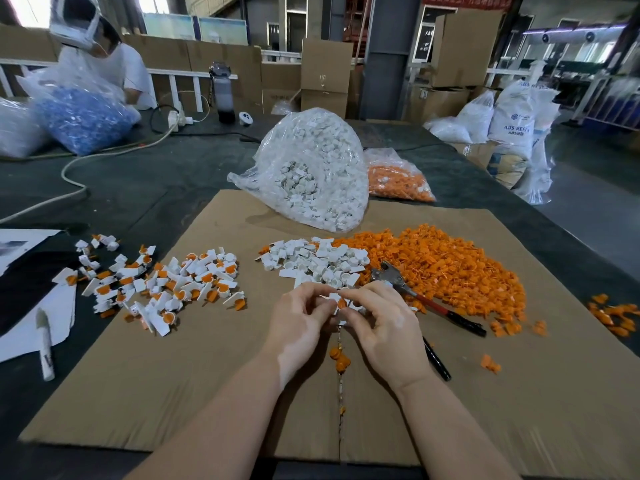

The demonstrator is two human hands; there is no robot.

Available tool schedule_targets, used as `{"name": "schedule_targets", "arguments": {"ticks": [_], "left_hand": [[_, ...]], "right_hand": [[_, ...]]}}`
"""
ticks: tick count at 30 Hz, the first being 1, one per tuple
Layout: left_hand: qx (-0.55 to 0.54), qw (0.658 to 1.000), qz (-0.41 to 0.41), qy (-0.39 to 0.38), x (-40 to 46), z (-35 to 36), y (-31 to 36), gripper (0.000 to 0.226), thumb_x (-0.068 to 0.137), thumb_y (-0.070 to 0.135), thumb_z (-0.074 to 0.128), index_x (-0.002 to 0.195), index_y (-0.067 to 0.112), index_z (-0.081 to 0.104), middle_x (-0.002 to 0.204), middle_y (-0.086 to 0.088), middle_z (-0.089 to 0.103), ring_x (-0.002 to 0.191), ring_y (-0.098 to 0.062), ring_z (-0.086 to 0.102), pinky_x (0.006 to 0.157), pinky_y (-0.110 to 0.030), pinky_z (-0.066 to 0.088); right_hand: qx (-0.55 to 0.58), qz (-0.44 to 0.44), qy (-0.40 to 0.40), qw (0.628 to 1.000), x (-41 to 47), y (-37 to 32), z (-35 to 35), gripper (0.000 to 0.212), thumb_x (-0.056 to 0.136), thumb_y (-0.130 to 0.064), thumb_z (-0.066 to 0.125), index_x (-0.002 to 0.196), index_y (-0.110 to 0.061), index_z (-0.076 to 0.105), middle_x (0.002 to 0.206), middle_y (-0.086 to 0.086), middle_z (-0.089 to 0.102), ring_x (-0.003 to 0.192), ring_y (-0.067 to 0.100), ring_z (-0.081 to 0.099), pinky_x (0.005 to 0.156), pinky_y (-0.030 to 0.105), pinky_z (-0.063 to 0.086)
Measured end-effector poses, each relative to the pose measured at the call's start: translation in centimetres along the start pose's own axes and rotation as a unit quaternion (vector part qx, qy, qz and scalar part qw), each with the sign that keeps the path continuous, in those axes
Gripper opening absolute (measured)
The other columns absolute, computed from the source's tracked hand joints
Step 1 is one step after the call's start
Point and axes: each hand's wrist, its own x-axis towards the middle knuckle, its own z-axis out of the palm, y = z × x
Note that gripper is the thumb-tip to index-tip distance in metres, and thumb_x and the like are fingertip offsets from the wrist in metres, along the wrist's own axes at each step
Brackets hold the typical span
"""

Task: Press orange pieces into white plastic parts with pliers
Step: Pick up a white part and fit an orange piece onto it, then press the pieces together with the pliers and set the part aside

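Observation:
Over the cardboard sheet (207, 375), my left hand (298, 323) and my right hand (377, 327) meet at the centre. Both pinch one white plastic part (333, 298) with an orange piece (342, 303) at its edge. The pliers (426, 299), with red and black handles, lie untouched to the right, jaws against a big heap of orange pieces (450, 268). A pile of bare white parts (315, 261) lies just beyond my fingers. At the left lies a pile of white parts with orange pieces in them (162, 285).
A clear bag of white parts (311, 168) and a bag of orange pieces (398, 181) stand behind. A marker (45, 344) lies on papers at left; a black pen (437, 358) by my right wrist. Another person handles a bag of blue parts (79, 116) far left.

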Motion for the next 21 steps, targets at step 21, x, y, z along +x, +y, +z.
{"name": "schedule_targets", "arguments": {"ticks": [21], "left_hand": [[-0.021, 0.999, -0.029, 0.029, 0.38, 0.37, 0.31, 0.010, 0.083, 0.003, 0.067, 0.089, 0.003, 0.060, 0.072, -0.015, 0.055, 0.068, -0.026, 0.059, 0.064, -0.028, 0.052]], "right_hand": [[-0.048, 0.060, 0.039, 0.996, 0.06, 0.08, -0.10, 0.026, 0.077, -0.017, 0.075, 0.102, -0.009, 0.070, 0.094, 0.002, 0.065, 0.093, 0.022, 0.059, 0.083, 0.038, 0.045]]}}
